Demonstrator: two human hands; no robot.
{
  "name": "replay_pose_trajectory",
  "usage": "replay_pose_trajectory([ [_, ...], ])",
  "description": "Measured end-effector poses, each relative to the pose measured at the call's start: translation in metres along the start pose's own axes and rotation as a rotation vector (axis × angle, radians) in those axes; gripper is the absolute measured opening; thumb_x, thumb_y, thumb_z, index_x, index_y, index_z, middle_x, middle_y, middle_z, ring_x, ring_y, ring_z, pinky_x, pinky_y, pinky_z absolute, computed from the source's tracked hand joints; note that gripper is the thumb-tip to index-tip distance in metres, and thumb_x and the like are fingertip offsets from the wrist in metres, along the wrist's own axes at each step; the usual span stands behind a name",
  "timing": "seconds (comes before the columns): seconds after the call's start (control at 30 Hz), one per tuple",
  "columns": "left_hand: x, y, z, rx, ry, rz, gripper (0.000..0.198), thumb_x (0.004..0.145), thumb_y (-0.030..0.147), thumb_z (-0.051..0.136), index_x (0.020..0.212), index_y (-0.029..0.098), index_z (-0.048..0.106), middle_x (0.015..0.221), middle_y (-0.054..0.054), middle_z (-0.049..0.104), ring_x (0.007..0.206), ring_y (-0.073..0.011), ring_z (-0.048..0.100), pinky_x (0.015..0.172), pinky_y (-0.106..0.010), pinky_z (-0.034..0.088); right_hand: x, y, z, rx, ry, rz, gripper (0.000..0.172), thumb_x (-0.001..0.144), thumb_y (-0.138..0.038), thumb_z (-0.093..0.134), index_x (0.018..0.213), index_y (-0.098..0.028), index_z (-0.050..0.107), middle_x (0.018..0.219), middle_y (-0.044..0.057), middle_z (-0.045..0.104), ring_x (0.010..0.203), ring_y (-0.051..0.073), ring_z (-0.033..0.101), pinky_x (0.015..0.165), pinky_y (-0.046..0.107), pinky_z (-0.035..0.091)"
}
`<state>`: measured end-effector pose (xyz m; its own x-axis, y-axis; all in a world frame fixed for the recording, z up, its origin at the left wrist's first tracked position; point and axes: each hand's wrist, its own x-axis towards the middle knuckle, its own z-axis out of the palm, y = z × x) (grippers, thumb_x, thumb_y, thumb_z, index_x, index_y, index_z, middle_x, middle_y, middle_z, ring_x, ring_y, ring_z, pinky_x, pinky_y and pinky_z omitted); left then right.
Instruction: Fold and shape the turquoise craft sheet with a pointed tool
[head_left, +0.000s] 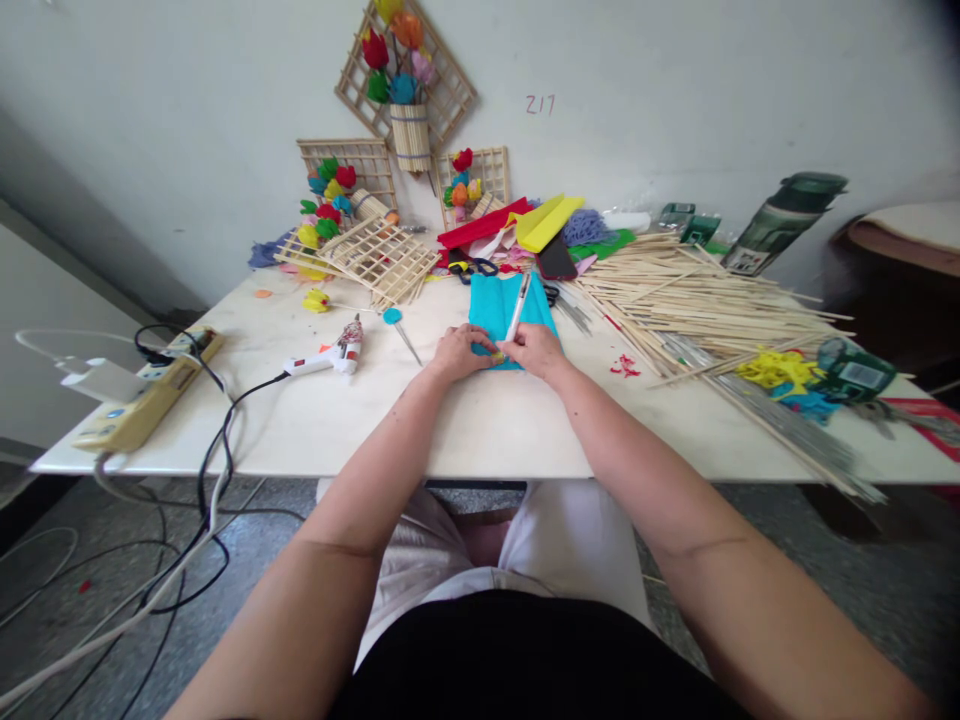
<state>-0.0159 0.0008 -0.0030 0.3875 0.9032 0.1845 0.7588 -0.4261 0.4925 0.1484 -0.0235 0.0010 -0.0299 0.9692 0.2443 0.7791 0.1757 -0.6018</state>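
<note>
On the table in front of me lies a sheet of blue crepe paper (491, 297) with fold lines. My left hand (459, 353) holds down its lower left edge with curved fingers. A white pen (517, 308) is gripped in my right hand (534, 350), its lower end down at the paper. Between the fingertips a small yellowish spot (498, 356) shows, too small to name. Left of my left hand lies a blue disc on a thin stick (393, 316). Dark-handled scissors (552, 294) lie partly hidden by the paper's right edge.
A glue gun (330, 358) and a power strip (142, 405) with trailing cables are at left. Wooden sticks (675, 295) and metal wires (780, 425) spread across the right. Lattice panels (375, 255), yellow crepe paper (551, 222) and a tilted bottle (784, 225) stand or lie behind.
</note>
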Motion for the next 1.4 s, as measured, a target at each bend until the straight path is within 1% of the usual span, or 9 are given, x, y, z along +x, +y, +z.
replay_pose_trajectory([
  [0.23,0.0,0.001,0.0,0.009,-0.005,-0.005,0.028,0.064,0.046,0.07,0.084,0.027,0.071,0.115,0.0,0.06,0.107,-0.0233,0.052,0.101,-0.038,0.035,-0.001,-0.001,0.001,-0.003,-0.031,-0.034,0.02,0.073,-0.035,0.06,0.077,-0.016,0.068,0.071,0.004,0.068,0.067,0.015,0.06,0.057,0.022,0.04],
  [0.47,0.0,0.001,-0.001,0.007,-0.008,-0.001,0.025,0.064,0.043,0.071,0.084,0.027,0.071,0.115,0.0,0.06,0.107,-0.0226,0.053,0.102,-0.038,0.034,0.0,0.0,0.0,-0.049,-0.006,-0.044,0.019,0.073,-0.033,0.059,0.076,-0.016,0.067,0.068,0.004,0.067,0.064,0.014,0.058,0.054,0.022,0.038],
  [0.63,0.0,0.001,-0.001,0.004,-0.001,0.003,0.025,0.065,0.045,0.069,0.084,0.029,0.072,0.114,0.001,0.06,0.108,-0.0233,0.053,0.102,-0.038,0.035,0.003,0.005,0.002,0.053,0.035,-0.073,0.018,0.073,-0.033,0.059,0.078,-0.016,0.066,0.068,0.002,0.066,0.065,0.014,0.059,0.057,0.022,0.042],
  [0.83,0.0,-0.001,0.0,0.021,0.001,0.022,0.028,0.066,0.047,0.068,0.085,0.026,0.071,0.115,-0.001,0.06,0.108,-0.0231,0.053,0.101,-0.038,0.035,0.004,0.009,0.004,0.095,-0.029,-0.111,0.02,0.072,-0.033,0.061,0.078,-0.016,0.068,0.068,0.002,0.066,0.063,0.013,0.059,0.056,0.022,0.042],
  [1.03,0.002,-0.006,-0.003,0.053,-0.065,0.08,0.027,0.067,0.04,0.067,0.09,0.026,0.069,0.119,-0.001,0.058,0.112,-0.0219,0.051,0.104,-0.037,0.033,0.0,0.005,-0.001,0.07,-0.069,-0.116,0.02,0.071,-0.033,0.064,0.079,-0.016,0.069,0.067,0.001,0.066,0.063,0.012,0.058,0.056,0.021,0.04],
  [1.17,0.002,-0.007,-0.005,0.051,-0.085,0.102,0.027,0.067,0.039,0.067,0.091,0.026,0.069,0.119,-0.001,0.057,0.113,-0.0219,0.05,0.105,-0.037,0.031,-0.002,0.003,-0.003,0.067,-0.072,-0.115,0.022,0.07,-0.036,0.065,0.079,-0.016,0.07,0.068,0.001,0.066,0.064,0.012,0.057,0.056,0.021,0.039],
  [1.4,0.002,-0.008,-0.004,0.041,-0.086,0.089,0.028,0.067,0.039,0.067,0.093,0.026,0.069,0.12,-0.001,0.057,0.114,-0.0233,0.049,0.104,-0.038,0.031,-0.002,0.004,-0.002,0.081,-0.067,-0.135,0.024,0.069,-0.038,0.066,0.08,-0.017,0.07,0.067,0.001,0.066,0.062,0.012,0.057,0.055,0.021,0.039],
])
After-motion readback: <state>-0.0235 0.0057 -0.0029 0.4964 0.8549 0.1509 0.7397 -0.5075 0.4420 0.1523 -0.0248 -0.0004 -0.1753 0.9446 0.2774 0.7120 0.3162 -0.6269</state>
